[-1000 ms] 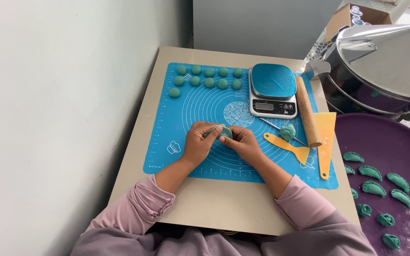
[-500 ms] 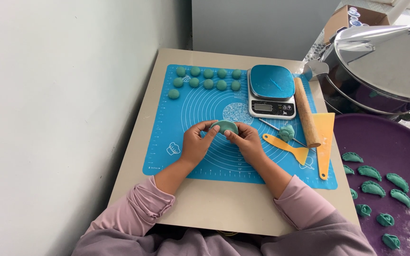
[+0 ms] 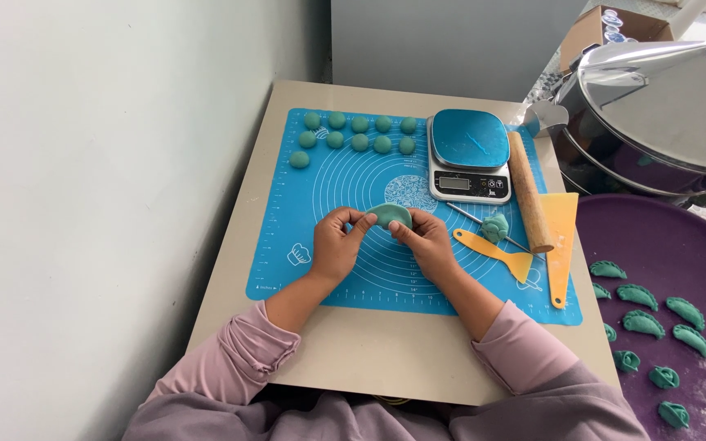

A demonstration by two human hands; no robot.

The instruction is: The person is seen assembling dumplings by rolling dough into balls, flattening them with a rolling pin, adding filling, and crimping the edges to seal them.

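Together, the left hand (image 3: 335,245) and right hand (image 3: 431,242) are each pinching 1 folded teal dough crescent (image 3: 390,216) in a closed grip above the blue silicone mat (image 3: 304,212).

A mat (image 3: 304,212) lies on the worktop (image 3: 345,359). Left hand (image 3: 334,245) and right hand (image 3: 428,241) hold a folded dough piece (image 3: 390,216) over the mat's centre. Dough balls (image 3: 359,133) sit at 11 o'clock, the scale (image 3: 469,155) at 1 o'clock, the rolling pin (image 3: 529,192) and scrapers (image 3: 564,245) at 3 o'clock.
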